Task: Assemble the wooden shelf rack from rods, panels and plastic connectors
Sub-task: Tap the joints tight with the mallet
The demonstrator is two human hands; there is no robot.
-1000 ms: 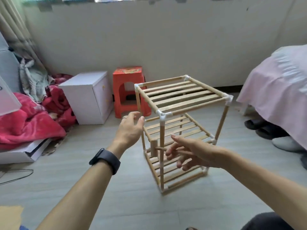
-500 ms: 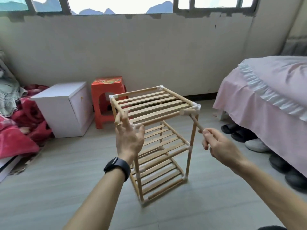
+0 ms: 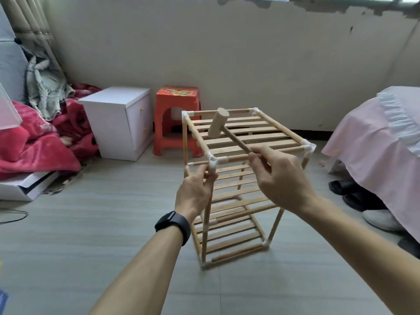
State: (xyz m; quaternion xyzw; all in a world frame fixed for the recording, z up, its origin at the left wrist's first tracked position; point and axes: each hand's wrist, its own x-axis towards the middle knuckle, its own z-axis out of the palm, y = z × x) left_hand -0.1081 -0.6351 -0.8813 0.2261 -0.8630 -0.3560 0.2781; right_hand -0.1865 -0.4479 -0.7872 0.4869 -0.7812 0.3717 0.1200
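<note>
Left hand [image 3: 195,193] grips shelf rack [image 3: 241,178] near-left upright; right hand [image 3: 278,178] pinches wooden mallet [image 3: 219,123] handle over top panel.

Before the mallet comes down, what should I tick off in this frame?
1. Grip: the right hand holds the small wooden mallet by its handle: ok.
2. Bracing: the left hand grips the front upright rod under the white plastic corner connector: ok.
3. Aim: mallet head over that connector: not ok, it is over the rear slats.
4. Connector's top free of fingers: ok.
5. All feet of the wooden shelf rack flat on the grey floor: cannot tell.
</note>
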